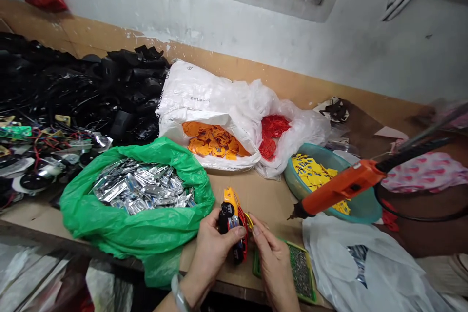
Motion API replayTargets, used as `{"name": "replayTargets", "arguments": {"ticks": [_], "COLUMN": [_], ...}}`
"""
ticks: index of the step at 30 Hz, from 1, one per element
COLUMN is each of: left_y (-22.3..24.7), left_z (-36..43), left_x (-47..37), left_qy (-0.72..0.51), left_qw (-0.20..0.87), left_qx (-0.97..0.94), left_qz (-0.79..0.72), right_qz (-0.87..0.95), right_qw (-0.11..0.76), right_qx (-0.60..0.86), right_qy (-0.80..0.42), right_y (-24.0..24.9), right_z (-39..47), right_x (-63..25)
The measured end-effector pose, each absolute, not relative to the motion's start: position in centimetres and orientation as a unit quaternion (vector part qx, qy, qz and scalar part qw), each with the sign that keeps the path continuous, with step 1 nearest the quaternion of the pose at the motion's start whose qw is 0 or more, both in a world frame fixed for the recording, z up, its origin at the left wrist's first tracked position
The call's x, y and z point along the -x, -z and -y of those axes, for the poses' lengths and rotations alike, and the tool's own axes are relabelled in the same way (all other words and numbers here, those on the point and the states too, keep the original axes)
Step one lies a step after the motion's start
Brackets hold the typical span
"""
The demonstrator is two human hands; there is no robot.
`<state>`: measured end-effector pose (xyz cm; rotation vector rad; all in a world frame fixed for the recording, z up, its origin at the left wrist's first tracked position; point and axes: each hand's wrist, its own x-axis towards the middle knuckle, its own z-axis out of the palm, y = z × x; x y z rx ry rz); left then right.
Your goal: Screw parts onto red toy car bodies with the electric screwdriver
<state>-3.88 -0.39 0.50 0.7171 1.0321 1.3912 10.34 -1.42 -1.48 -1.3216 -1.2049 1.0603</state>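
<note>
My left hand point(215, 243) is closed around an orange, red and black plastic assembly point(231, 200), with a round black knob on its side. Its exact kind is unclear to me. My right hand point(272, 253) pinches a small yellow plastic piece point(249, 221) against the assembly's right side. Under and beside the right hand lies a green tray point(312, 282) of small screws point(300, 268). To the upper right of the hands hangs an orange electric screwdriver point(336, 187), its tip pointing down and left.
Left of the hands, a green bag point(109, 236) holds shiny metal parts point(146, 187). Behind are a white sack point(204, 87) of orange pieces point(215, 141), a clear bag with red pieces point(270, 131), and a teal basin point(292, 180) of yellow pieces point(314, 170). Black parts point(73, 87) are heaped far left.
</note>
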Motion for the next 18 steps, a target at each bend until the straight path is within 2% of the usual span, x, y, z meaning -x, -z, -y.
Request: {"name": "replayTargets", "arguments": {"ticks": [18], "left_y": [0.5], "left_z": [0.1], "left_x": [2.9], "left_qy": [-0.602], "left_qw": [0.592], "left_qx": [-0.298], "left_qz": [-0.444], "right_qz": [0.466], "right_qw": [0.536], "right_qx": [0.54], "right_qy": [-0.452], "right_y": [2.6], "right_z": [1.6], "right_x": [-10.0]}}
